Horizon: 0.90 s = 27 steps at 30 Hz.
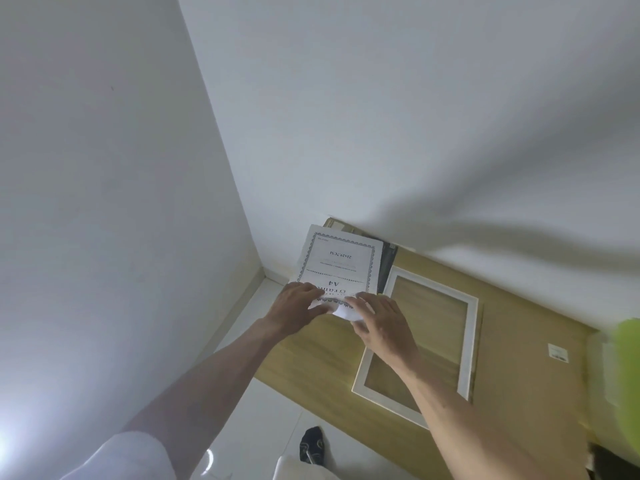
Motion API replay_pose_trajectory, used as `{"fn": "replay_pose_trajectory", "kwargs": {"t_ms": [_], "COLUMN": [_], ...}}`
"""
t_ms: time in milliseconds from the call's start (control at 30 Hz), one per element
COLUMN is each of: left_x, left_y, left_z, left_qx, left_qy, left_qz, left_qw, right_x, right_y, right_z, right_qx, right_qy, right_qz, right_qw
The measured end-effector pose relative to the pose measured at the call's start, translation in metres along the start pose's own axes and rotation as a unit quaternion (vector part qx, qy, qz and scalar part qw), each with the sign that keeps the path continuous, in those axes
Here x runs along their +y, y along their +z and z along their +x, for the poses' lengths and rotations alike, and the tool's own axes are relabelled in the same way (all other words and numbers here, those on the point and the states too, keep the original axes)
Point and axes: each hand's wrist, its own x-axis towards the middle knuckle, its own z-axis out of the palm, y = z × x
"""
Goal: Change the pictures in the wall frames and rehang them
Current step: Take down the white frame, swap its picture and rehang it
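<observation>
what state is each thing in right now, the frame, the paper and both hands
white frame: flat on the wooden table, empty, wood showing through
printed sheet: held at its near edge, text upside down to the camera
left hand: fingers on the sheet's near edge
right hand: holding the sheet's near corner

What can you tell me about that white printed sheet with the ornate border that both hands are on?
The white printed paper sheet has a dark ornamental border and text, including "A4", reading upside down from the camera. It lies at the wooden table's far corner by the wall, partly over a dark flat object. Its near edge is crumpled and bent. The left hand and right hand both hold that near edge. The empty white frame lies beside it.
</observation>
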Motion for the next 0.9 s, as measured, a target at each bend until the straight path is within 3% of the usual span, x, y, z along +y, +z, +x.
{"fn": "replay_pose_trajectory", "kwargs": {"t_ms": [167, 367, 500, 667, 767, 900], "left_x": [0.036, 0.088, 0.124, 0.181, 0.212, 0.246], "left_y": [-0.026, -0.058, -0.08, -0.102, -0.114, -0.119], "left_z": [0.001, -0.005, -0.001, -0.004, -0.013, -0.023], "left_qx": [0.07, 0.21, 0.286, 0.283, 0.265, 0.26], "left_qy": [0.032, 0.087, 0.096, 0.1, 0.108, 0.056], "left_qz": [0.002, 0.035, -0.056, -0.155, -0.197, -0.293], "left_qw": [0.997, 0.973, 0.952, 0.941, 0.938, 0.919], "right_x": [0.005, 0.016, 0.027, 0.04, 0.052, 0.067], "right_y": [-0.039, -0.102, -0.151, -0.211, -0.234, -0.261], "right_z": [0.013, 0.023, 0.014, -0.017, -0.04, -0.067], "right_qx": [0.084, 0.201, 0.231, 0.23, 0.208, 0.247], "right_qy": [0.004, 0.137, 0.229, 0.28, 0.308, 0.317], "right_qz": [0.016, 0.093, 0.207, 0.398, 0.442, 0.482], "right_qw": [0.996, 0.966, 0.923, 0.842, 0.816, 0.779]}}
